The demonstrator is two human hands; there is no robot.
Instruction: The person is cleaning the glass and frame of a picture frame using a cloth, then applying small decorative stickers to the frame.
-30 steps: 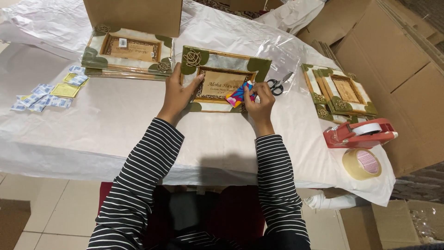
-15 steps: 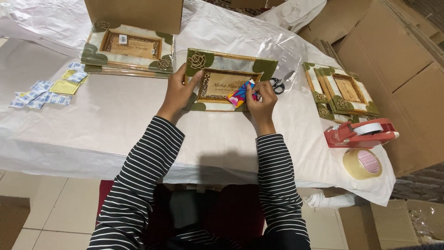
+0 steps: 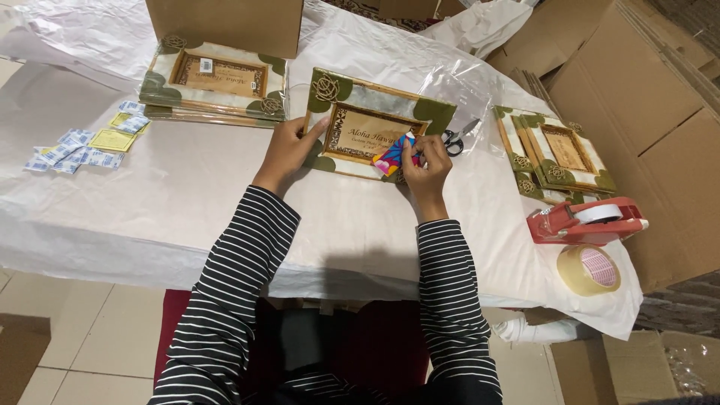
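Picture frame [image 3: 373, 129]: green-cornered, lies flat on the white-covered table [image 3: 187, 202], straight ahead of the person, between both hands.
Left hand [image 3: 287, 147]: fingers partly spread, thumb and fingertips pressing the frame's left edge.
Right hand [image 3: 427, 169]: fingers curled narrow, pinching a small colourful card [image 3: 393, 155] against the frame's lower right corner.
Scissors [image 3: 451, 139]: just beside the right hand.
Tape dispenser [image 3: 585, 222]: red, near the table's right edge, well apart.
Other frames [image 3: 217, 82]: stacked at upper left.
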